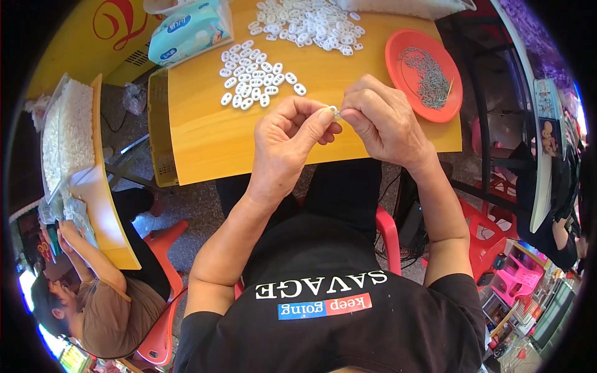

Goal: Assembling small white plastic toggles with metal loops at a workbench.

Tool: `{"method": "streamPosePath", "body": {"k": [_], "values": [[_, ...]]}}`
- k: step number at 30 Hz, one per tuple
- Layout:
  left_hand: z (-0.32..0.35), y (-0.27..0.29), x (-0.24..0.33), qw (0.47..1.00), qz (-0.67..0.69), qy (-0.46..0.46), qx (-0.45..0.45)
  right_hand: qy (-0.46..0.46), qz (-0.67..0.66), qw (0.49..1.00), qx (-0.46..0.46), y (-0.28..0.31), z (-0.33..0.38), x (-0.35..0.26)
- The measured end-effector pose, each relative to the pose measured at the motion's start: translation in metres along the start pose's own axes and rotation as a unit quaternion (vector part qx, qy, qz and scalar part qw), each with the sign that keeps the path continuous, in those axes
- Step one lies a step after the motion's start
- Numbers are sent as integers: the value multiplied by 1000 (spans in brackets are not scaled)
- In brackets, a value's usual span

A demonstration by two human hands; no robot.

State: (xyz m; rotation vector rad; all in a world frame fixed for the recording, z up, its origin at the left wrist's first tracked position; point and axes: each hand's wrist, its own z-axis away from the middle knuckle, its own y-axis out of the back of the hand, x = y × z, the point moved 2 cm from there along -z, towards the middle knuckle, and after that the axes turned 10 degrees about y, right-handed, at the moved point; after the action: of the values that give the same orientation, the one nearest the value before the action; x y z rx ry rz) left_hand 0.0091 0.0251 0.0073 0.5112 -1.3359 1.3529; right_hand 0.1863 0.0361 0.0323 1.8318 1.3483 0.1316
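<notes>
Over the near part of the yellow table (211,146), my two hands meet fingertip to fingertip. My left hand (280,140) pinches a small white plastic piece (333,110) between thumb and fingers. The fingers of my right hand (388,124) are closed at the piece's right end, on a tiny metal part that they mostly hide. Just beyond my left hand lies a small group of white oval pieces (252,76), each with two holes. Farther back is a bigger pile of white pieces (311,25). Beside my right hand, a red plate (396,62) holds many thin grey metal parts (430,78).
A blue tissue pack (189,36) stands at the table's far left corner. At left, another person (118,317) works at a second table (115,217) with a clear bag of white items (68,133). A yellow crate (161,127) stands beside my table.
</notes>
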Motion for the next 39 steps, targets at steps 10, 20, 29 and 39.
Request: {"method": "streamPosePath", "body": {"k": [10,20,29,39], "values": [[6,-4,-1,994,81,60,-40,34,-4,999,30,1,3,-4],[8,-7,-4,999,33,30,-13,-10,-32,999,41,-6,5,-8],[11,-8,-11,1000,14,8,24,-23,-32,998,45,-15,7,-7],[8,-10,-9,999,-6,-25,36,-36,-13,996,78,-19,8,-11]]}}
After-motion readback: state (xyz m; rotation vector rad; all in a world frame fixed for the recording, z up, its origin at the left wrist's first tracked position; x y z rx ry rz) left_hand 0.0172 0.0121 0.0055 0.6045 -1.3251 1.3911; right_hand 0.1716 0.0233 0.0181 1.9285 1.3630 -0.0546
